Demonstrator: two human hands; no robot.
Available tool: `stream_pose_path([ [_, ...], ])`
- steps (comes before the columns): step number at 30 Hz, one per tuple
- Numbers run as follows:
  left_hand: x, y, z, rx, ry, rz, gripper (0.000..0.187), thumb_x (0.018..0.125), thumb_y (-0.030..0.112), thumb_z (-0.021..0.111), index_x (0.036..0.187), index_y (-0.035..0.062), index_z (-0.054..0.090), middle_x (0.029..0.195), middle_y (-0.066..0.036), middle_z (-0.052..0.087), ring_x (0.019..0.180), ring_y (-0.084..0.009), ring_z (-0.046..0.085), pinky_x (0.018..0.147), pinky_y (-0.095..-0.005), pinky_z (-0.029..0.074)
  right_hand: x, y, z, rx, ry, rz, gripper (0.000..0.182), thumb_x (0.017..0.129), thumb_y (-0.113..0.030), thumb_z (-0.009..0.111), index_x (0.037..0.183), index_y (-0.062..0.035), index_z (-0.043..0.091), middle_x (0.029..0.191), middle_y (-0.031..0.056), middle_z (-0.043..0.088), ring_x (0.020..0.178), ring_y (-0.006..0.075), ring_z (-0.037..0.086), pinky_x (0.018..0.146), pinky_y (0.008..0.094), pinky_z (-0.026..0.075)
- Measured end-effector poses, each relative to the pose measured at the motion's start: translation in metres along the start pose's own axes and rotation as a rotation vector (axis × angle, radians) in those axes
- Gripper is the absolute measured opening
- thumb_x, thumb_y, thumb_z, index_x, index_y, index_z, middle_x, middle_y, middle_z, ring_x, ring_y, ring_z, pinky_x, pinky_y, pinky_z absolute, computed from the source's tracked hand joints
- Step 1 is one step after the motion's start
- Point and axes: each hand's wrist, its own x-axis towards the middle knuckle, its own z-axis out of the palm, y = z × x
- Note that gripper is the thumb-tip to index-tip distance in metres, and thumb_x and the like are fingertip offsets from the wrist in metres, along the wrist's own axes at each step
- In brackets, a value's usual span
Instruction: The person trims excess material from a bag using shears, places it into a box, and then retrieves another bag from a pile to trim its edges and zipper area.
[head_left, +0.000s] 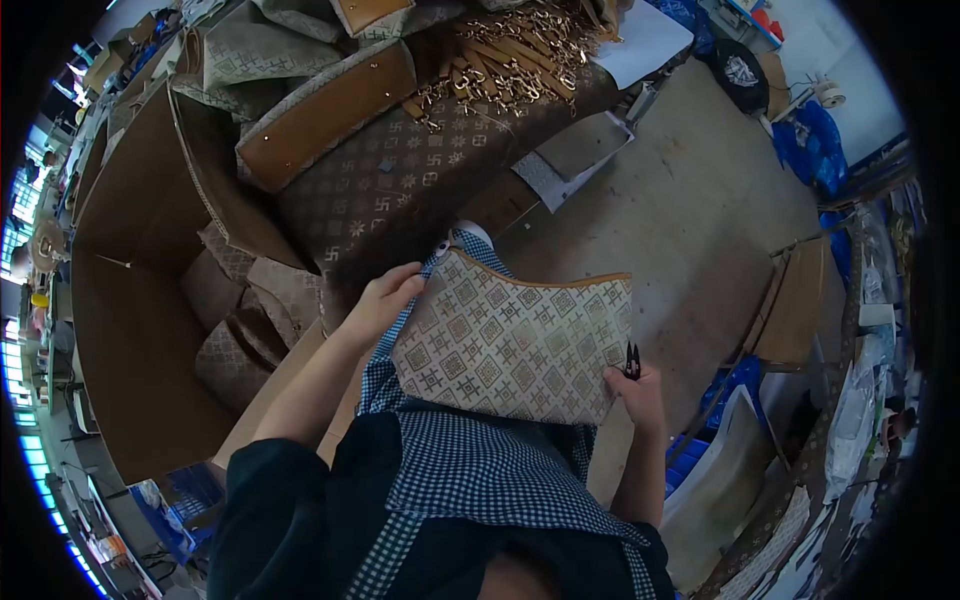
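A beige bag piece [510,345] with a brown diamond pattern is spread before my apron. Its curved upper edge carries a tan trim. My left hand [385,305] grips its upper left corner, fingers closed around the edge. At the lower right edge, my right hand [640,395] pinches the piece with the thumb on its face. The same hand holds small black thread snips [632,360], tips pointing up. Part of the right fingers is hidden behind the piece.
A large cardboard box [130,300] with patterned pieces inside stands at left. On the dark patterned surface [340,200] lie tan straps with gold clasps [520,65] and a brown-bottomed bag [330,115]. Blue plastic bags [815,150] and a cardboard sheet [795,300] are at right.
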Motion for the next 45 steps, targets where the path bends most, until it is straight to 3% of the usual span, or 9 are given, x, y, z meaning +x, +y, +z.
stream_pose_path([
  [7, -0.002, 0.055, 0.038, -0.485, -0.272, 0.054, 0.063, 0.1, 0.042, 0.052, 0.147, 0.0024, 0.039, 0.127, -0.012, 0.056, 0.115, -0.018, 0.054, 0.1, -0.0335, 0.044, 0.002, 0.019, -0.01, -0.14, 0.265, 0.025, 0.012, 0.084, -0.011, 0.069, 0.09, -0.0006, 0.067, 0.078, -0.0026, 0.064, 0.068, 0.0061, 0.054, 0.062, 0.0252, 0.044],
  [11, -0.022, 0.08, 0.045, -0.284, -0.553, 0.353, 0.082, 0.089, 0.057, 0.062, 0.149, 0.0056, 0.039, 0.144, -0.015, 0.047, 0.135, -0.0285, 0.044, 0.113, -0.0425, 0.033, 0.026, 0.006, -0.008, -0.055, 0.285, 0.069, 0.014, 0.082, -0.014, 0.06, 0.073, -0.0033, 0.059, 0.06, 0.0004, 0.054, 0.054, 0.011, 0.049, 0.052, 0.0275, 0.039],
  [17, 0.001, 0.127, 0.064, -0.227, -0.925, 0.53, 0.072, 0.074, 0.031, 0.087, 0.134, 0.0065, 0.055, 0.128, -0.007, 0.053, 0.117, -0.0193, 0.056, 0.101, -0.0347, 0.045, 0.107, 0.036, -0.005, 0.179, 0.231, 0.129, 0.013, 0.081, -0.013, 0.056, 0.072, -0.0054, 0.053, 0.058, 0.0008, 0.048, 0.051, 0.0132, 0.044, 0.05, 0.0288, 0.039],
  [21, -0.002, 0.143, 0.089, -0.209, -0.835, 0.565, 0.06, 0.069, 0.03, 0.09, 0.116, 0.008, 0.06, 0.119, -0.002, 0.048, 0.093, -0.0097, 0.053, 0.083, -0.024, 0.049, 0.138, 0.022, 0.013, 0.308, 0.274, 0.225, 0.008, 0.084, -0.012, 0.056, 0.079, -0.0061, 0.055, 0.062, 0.0017, 0.05, 0.051, 0.014, 0.046, 0.048, 0.0307, 0.04],
  [28, -0.025, 0.135, 0.132, -0.24, -0.697, 0.401, 0.051, 0.067, 0.027, 0.092, 0.097, 0.0097, 0.056, 0.109, -0.002, 0.05, 0.096, -0.0119, 0.051, 0.084, -0.0263, 0.044, 0.134, 0.047, 0.018, 0.01, 0.365, 0.323, 0.022, 0.088, -0.019, 0.058, 0.099, -0.0009, 0.065, 0.077, 0.006, 0.062, 0.057, 0.017, 0.056, 0.049, 0.0312, 0.044],
  [31, -0.019, 0.131, 0.133, -0.272, -0.648, 0.379, 0.05, 0.068, 0.027, 0.091, 0.101, 0.0088, 0.057, 0.107, -0.001, 0.051, 0.095, -0.0114, 0.052, 0.083, -0.0261, 0.044, 0.128, 0.07, 0.018, -0.119, 0.437, 0.197, 0.035, 0.089, -0.024, 0.06, 0.113, 0.0015, 0.066, 0.084, 0.0076, 0.067, 0.065, 0.0178, 0.063, 0.052, 0.0351, 0.05],
  [36, -0.031, 0.153, 0.121, -0.344, -0.485, 0.306, 0.053, 0.07, 0.023, 0.09, 0.107, 0.0051, 0.057, 0.105, -0.002, 0.054, 0.091, -0.0112, 0.056, 0.082, -0.0266, 0.047, 0.07, 0.033, 0.045, -0.011, 0.376, 0.211, 0.031, 0.089, -0.027, 0.065, 0.106, -0.0008, 0.069, 0.084, 0.0023, 0.068, 0.06, 0.0117, 0.058, 0.047, 0.027, 0.043],
  [40, -0.036, 0.144, 0.126, -0.321, -0.517, 0.261, 0.056, 0.079, 0.03, 0.083, 0.117, 0.0004, 0.055, 0.096, -0.004, 0.064, 0.082, -0.009, 0.065, 0.061, -0.0183, 0.055, 0.043, 0.053, 0.083, 0.052, 0.134, 0.201, 0.028, 0.089, -0.026, 0.065, 0.101, -0.001, 0.069, 0.093, 0.0044, 0.072, 0.066, 0.0084, 0.056, 0.056, 0.0238, 0.044],
  [45, -0.029, 0.119, 0.12, -0.43, -0.608, 0.195, 0.038, 0.092, 0.027, 0.07, 0.117, 0.0011, 0.056, 0.101, -0.005, 0.061, 0.083, -0.011, 0.066, 0.065, -0.0211, 0.058, 0.024, 0.05, 0.08, 0.149, 0.216, 0.25, 0.029, 0.098, -0.027, 0.057, 0.104, 0.0004, 0.064, 0.074, -0.0037, 0.054, 0.063, 0.0072, 0.049, 0.06, 0.0243, 0.042],
])
